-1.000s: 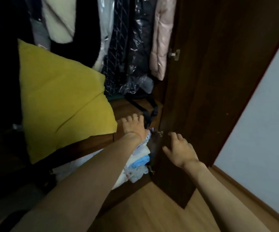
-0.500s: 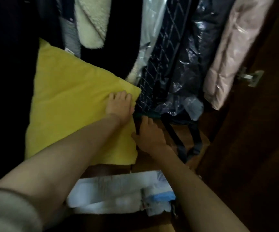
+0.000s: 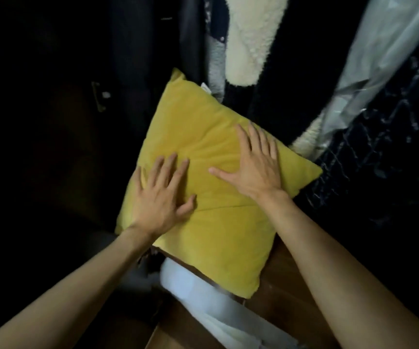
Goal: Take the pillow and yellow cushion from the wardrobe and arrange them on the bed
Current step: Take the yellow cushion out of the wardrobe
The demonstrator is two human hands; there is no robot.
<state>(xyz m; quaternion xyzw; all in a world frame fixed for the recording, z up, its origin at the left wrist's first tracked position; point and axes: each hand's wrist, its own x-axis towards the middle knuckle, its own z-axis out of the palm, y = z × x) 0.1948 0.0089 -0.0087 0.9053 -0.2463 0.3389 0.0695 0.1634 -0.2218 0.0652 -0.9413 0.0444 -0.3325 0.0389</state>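
The yellow cushion (image 3: 211, 238) stands tilted inside the wardrobe, leaning back against the hanging clothes. My left hand (image 3: 162, 197) lies flat on its left side, fingers spread. My right hand (image 3: 252, 167) presses flat on its upper right part, fingers apart. Neither hand is closed around the cushion. A white bundle (image 3: 203, 295), perhaps the pillow, lies below the cushion and is partly hidden by it.
Hanging clothes fill the back: a cream fleece garment (image 3: 251, 39), a plastic-covered garment (image 3: 384, 64) and a dark checked one (image 3: 369, 162). A wooden shelf edge (image 3: 279, 275) runs under the cushion. The left side of the wardrobe is dark.
Both hands moved onto the face of the cushion; the right hand came over from beside its right edge. The view shifted left and closer to the cushion.
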